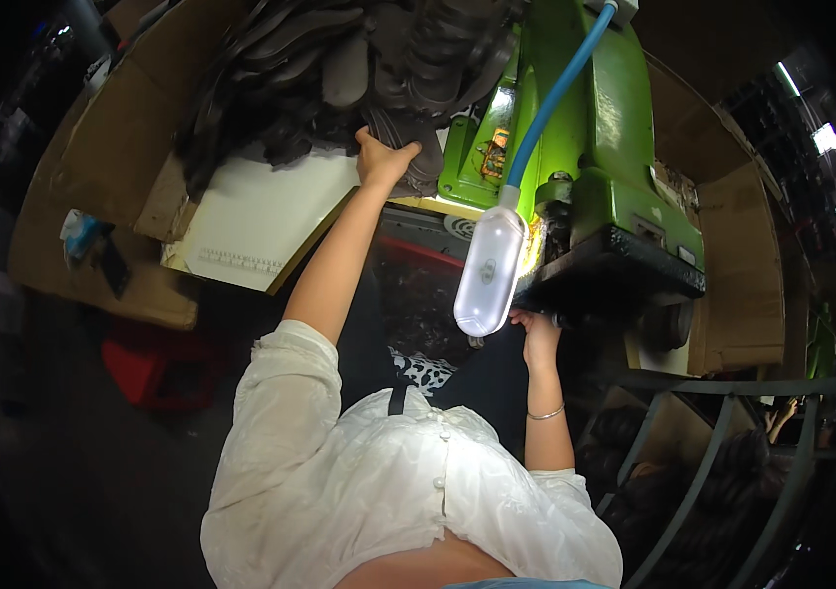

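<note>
My left hand point(386, 162) reaches to the front edge of a heap of dark grey, soft-looking moulded pieces point(286, 74). Its thumb and a finger bracket the end of one dark grey ridged piece point(408, 128); the other fingers are hidden. Close to the green machine point(619, 128), my right hand point(538, 339) is raised under the black lower edge of its head. The fingers there are curled, and whatever they hold, if anything, is hidden behind the lamp and the machine. A lit, clear-cased lamp point(492, 265) on a blue stem hangs just left of that hand.
A pale tabletop point(251, 216) with a printed ruler lies left of my left arm. Cardboard panels point(84, 187) point(742, 265) flank the table on both sides. A red plastic stool point(158, 363) stands on the floor at left. At lower right is a metal-framed rack point(712, 461) holding dark items.
</note>
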Motion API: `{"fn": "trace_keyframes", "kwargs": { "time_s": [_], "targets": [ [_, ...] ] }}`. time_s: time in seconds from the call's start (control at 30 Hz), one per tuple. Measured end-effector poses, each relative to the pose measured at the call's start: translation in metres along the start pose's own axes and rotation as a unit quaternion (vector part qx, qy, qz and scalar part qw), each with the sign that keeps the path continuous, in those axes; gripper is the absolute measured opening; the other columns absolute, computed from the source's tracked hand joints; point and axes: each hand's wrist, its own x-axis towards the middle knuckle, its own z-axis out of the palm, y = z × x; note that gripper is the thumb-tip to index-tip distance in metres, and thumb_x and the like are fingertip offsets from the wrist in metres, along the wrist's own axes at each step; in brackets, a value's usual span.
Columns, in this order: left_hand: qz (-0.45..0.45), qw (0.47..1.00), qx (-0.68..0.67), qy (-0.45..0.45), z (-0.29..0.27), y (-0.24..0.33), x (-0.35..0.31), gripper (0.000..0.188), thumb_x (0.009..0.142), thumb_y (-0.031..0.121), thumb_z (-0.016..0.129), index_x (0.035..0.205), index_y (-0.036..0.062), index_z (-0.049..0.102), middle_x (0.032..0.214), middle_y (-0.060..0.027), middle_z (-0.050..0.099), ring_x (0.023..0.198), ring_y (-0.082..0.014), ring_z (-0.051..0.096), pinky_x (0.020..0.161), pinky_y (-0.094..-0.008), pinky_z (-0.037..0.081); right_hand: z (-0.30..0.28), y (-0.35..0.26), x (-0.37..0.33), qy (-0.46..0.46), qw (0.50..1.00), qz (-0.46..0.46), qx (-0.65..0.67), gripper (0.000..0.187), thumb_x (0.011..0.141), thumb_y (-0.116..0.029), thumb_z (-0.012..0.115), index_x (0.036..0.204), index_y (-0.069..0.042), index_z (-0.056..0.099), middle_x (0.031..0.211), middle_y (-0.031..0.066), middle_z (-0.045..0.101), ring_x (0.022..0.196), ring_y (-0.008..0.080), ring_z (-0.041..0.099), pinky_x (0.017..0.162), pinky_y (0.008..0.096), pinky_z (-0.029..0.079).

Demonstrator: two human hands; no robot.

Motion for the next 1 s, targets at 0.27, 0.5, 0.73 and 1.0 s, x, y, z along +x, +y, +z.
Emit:
{"fn": "trace_keyframes", "kwargs": {
  "time_s": [0.27, 0.5, 0.73, 1.0],
  "targets": [
    [-0.082, 0.966, -0.175, -0.174, -0.151, -0.03, -0.047, 0.066, 0.06, 0.015, 0.077, 0.115, -0.0059, 0.049, 0.103, -0.0154, 0.059, 0.09, -0.0203, 0.059, 0.079, -0.0288, 0.046, -0.035, -0.02, -0.01, 0.021, 0.999, 0.033, -0.023, 0.014, 0.086, -0.007, 0.05, 0.097, 0.001, 0.045, 0.075, 0.0112, 0.054, 0.061, 0.0213, 0.059, 0.049, 0.026, 0.047],
    [-0.024, 0.99, 0.141, -0.009, -0.291, -0.129, -0.06, 0.067, 0.066, 0.033, 0.074, 0.116, -0.0059, 0.05, 0.114, -0.0216, 0.052, 0.105, -0.0275, 0.052, 0.087, -0.0353, 0.042, -0.037, -0.021, -0.023, 0.029, 0.995, 0.089, -0.022, 0.014, 0.086, -0.009, 0.05, 0.097, -0.001, 0.052, 0.08, 0.0073, 0.058, 0.061, 0.0124, 0.057, 0.048, 0.0217, 0.045],
    [0.082, 0.923, 0.371, 0.064, -0.261, -0.085, -0.108, 0.066, 0.062, 0.031, 0.075, 0.116, 0.0023, 0.05, 0.121, -0.0217, 0.044, 0.108, -0.0356, 0.047, 0.092, -0.0391, 0.038, 0.015, -0.045, -0.04, -0.067, 0.989, 0.127, -0.017, 0.015, 0.082, -0.004, 0.055, 0.095, 0.003, 0.055, 0.082, 0.0117, 0.061, 0.062, 0.0155, 0.058, 0.052, 0.0222, 0.045],
    [0.23, 0.943, 0.187, -0.151, -0.248, 0.023, -0.153, 0.046, 0.05, 0.008, 0.078, 0.092, 0.0095, 0.062, 0.114, -0.01, 0.05, 0.104, -0.0266, 0.051, 0.084, -0.0349, 0.044, 0.0, -0.058, -0.051, -0.165, 0.969, 0.182, -0.032, 0.033, 0.084, -0.014, 0.055, 0.112, 0.003, 0.051, 0.105, 0.0167, 0.057, 0.083, 0.0168, 0.059, 0.058, 0.0255, 0.049]
  ]
}}
